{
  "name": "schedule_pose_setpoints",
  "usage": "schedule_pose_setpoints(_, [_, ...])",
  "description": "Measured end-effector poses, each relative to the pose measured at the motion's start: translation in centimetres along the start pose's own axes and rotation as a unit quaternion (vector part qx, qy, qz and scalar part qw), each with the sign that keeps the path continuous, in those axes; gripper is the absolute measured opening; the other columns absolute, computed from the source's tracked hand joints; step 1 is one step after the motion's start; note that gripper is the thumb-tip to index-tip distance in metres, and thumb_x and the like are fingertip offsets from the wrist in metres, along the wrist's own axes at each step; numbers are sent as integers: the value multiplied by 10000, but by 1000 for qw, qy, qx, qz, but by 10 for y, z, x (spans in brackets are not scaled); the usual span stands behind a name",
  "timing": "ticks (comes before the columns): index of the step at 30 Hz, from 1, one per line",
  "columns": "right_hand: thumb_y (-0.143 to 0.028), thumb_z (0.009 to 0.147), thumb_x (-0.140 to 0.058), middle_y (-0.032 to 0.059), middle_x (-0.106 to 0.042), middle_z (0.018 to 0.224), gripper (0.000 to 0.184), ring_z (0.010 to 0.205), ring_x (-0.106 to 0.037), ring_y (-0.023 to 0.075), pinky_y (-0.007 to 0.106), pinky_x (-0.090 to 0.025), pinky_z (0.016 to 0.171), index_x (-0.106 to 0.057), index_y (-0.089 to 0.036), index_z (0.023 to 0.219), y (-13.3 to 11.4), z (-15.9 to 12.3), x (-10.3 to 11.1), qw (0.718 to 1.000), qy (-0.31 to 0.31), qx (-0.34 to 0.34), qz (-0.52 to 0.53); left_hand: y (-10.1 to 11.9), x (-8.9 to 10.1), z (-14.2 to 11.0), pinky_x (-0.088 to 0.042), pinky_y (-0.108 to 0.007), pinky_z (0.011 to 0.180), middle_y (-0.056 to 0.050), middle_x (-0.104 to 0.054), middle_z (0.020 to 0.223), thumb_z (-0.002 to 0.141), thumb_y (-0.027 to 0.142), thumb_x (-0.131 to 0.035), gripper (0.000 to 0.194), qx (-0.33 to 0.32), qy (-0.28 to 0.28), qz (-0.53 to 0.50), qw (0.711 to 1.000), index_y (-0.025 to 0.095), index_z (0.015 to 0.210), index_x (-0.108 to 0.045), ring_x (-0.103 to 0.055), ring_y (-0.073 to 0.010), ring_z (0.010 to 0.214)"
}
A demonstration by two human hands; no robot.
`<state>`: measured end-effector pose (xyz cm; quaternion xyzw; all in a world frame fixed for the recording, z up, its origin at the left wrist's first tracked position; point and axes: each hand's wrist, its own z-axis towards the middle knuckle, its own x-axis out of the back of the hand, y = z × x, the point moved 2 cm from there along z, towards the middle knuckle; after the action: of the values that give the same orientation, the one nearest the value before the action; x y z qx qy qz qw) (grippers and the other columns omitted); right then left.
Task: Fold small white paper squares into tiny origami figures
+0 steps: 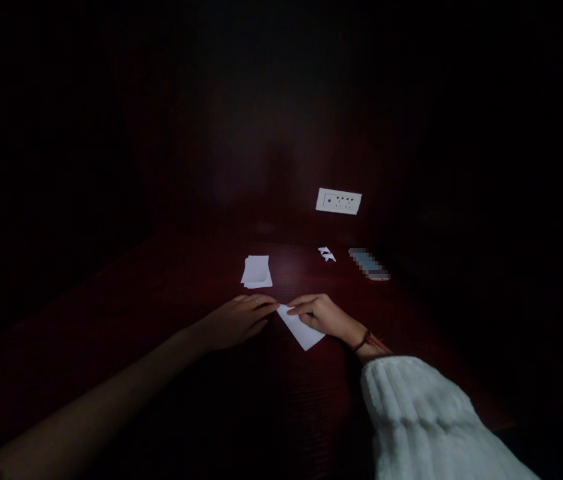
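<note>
A white sheet of paper (306, 331) lies on the dark red table, one corner pointing toward me; it looks folded into a triangle, though its far edge is partly covered by fingers. My right hand (325, 315) holds it down from the right, with bent fingers pressing on its surface. From the left, my left hand (241, 321) reaches in with outstretched fingers, the tips touching or very near the paper's upper left corner. A thin ring shows on one of its fingers.
Beyond my hands lies a small stack of white paper (256, 271). Small folded white paper pieces (327, 254) sit farther right, beside a blurred phone-like object (368, 264). A white power socket (338, 201) is on the back panel. The surroundings are very dark.
</note>
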<state>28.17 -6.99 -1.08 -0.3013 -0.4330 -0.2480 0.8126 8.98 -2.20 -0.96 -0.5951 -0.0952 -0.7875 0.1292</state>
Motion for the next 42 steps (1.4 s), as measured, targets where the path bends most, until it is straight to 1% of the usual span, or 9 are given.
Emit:
schedule_pose_setpoints(3, [-41, 701, -405, 28, -570, 993, 322, 894, -529, 100, 210, -390, 825, -606, -178, 911, 1, -1, 0, 1000, 3, -2, 8, 0, -1, -1, -290, -304, 857, -11, -396, 1178, 823, 238, -336, 330, 0, -1, 13, 1000, 249, 1152, -368, -375, -164, 1044])
schedule_pose_setpoints(9, [-42, 693, -408, 25, -576, 987, 315, 883, -535, 99, 209, -395, 819, -614, -176, 891, 5, -3, -2, 1000, 12, -7, 15, 3, -5, 0, -297, -305, 837, -6, -429, 1136, 820, 213, -341, 310, 7, 10, 32, 999, 256, 1120, -404, -399, -158, 1011])
schedule_pose_setpoints(15, [-36, 692, -405, 19, -574, 991, 321, 891, -530, 101, 216, -396, 819, -612, -179, 893, 5, -7, -5, 999, 32, -19, 19, 8, -1, 2, -331, -297, 784, -1, -463, 1055, 814, 223, -347, 251, 35, 12, 49, 998, 251, 1028, -475, -454, -152, 918])
schedule_pose_setpoints(22, [-29, 694, -394, 16, -566, 1011, 335, 918, -518, 97, 213, -383, 837, -606, -182, 903, 0, -14, -10, 999, 44, -7, 13, 13, 2, -2, -346, -282, 760, -11, -447, 1044, 791, 178, -357, 281, 31, 11, 64, 997, 250, 1040, -466, -459, -151, 897])
schedule_pose_setpoints(26, [-25, 688, -398, 19, -572, 999, 319, 902, -528, 95, 205, -393, 819, -616, -175, 866, -1, -15, -10, 999, 47, -5, 17, 13, 2, -3, -339, -290, 778, -3, -449, 1070, 759, 134, -373, 315, 31, 7, 64, 997, 256, 1033, -473, -442, -158, 947])
schedule_pose_setpoints(29, [-23, 688, -396, 14, -579, 983, 315, 885, -536, 95, 214, -397, 815, -617, -182, 848, -1, -15, -9, 999, 48, -12, 17, 12, 0, -3, -318, -295, 822, 13, -438, 1132, 721, 97, -380, 394, 18, 4, 50, 999, 254, 1079, -437, -402, -160, 1022])
schedule_pose_setpoints(32, [-25, 687, -401, 12, -580, 974, 308, 880, -536, 96, 218, -396, 815, -616, -184, 840, -1, -15, -8, 999, 47, -16, 13, 11, -4, -2, -305, -274, 850, 18, -440, 1157, 700, 64, -364, 464, 5, -10, 25, 1000, 235, 1131, -387, -415, -139, 1021])
schedule_pose_setpoints(36, [-24, 687, -403, 17, -577, 973, 299, 879, -534, 95, 214, -393, 820, -614, -173, 839, -2, -15, -8, 999, 46, -15, 7, 13, -4, -2, -319, -269, 838, 8, -461, 1138, 746, 76, -323, 398, 10, -15, 22, 1000, 223, 1102, -426, -459, -137, 965])
schedule_pose_setpoints(42, [-21, 693, -397, 23, -571, 980, 295, 892, -528, 96, 209, -392, 823, -608, -165, 841, -3, -14, -8, 999, 36, -11, -6, 18, -2, -2, -326, -264, 837, -15, -453, 1128, 769, 80, -309, 372, -2, -14, 25, 1000, 194, 1102, -427, -460, -139, 952])
